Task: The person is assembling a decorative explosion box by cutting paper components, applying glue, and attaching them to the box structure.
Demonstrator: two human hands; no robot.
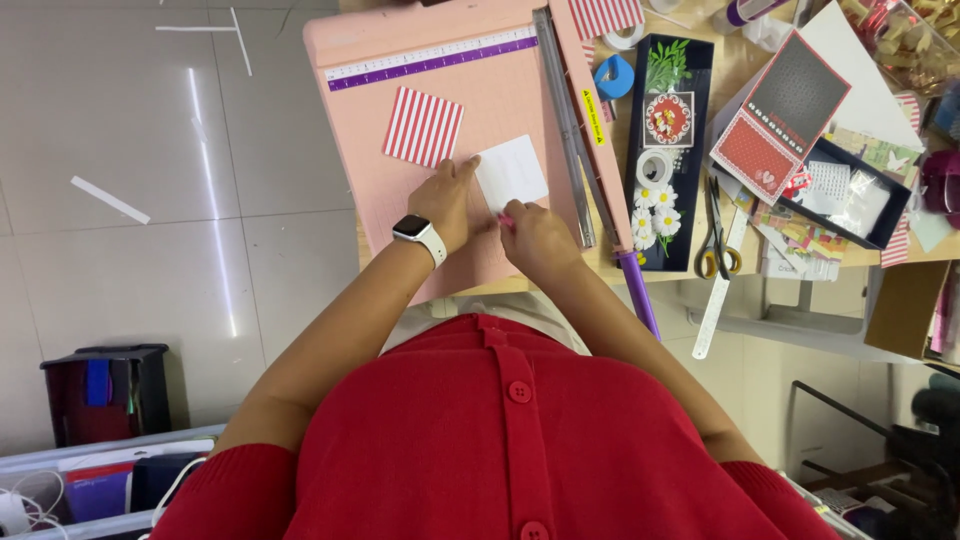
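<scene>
A small white paper square [512,172] lies on a pink paper trimmer board [380,50]. My left hand [447,203], with a white watch on its wrist, presses on the square's near left corner. My right hand [537,240] sits just below the square and pinches something small and pink at its near edge. A red and white striped paper square [423,126] lies loose on the board to the left. The trimmer's grey cutting rail [567,125] runs along the board's right side, ending in a purple handle [640,295].
Right of the trimmer stands a dark tray [700,60] with paper daisies, a tape roll and leaf cut-outs. Yellow-handled scissors [714,235], a white ruler [722,285], a red and grey card [782,115] and craft clutter fill the table. Paper strips lie on the floor at left.
</scene>
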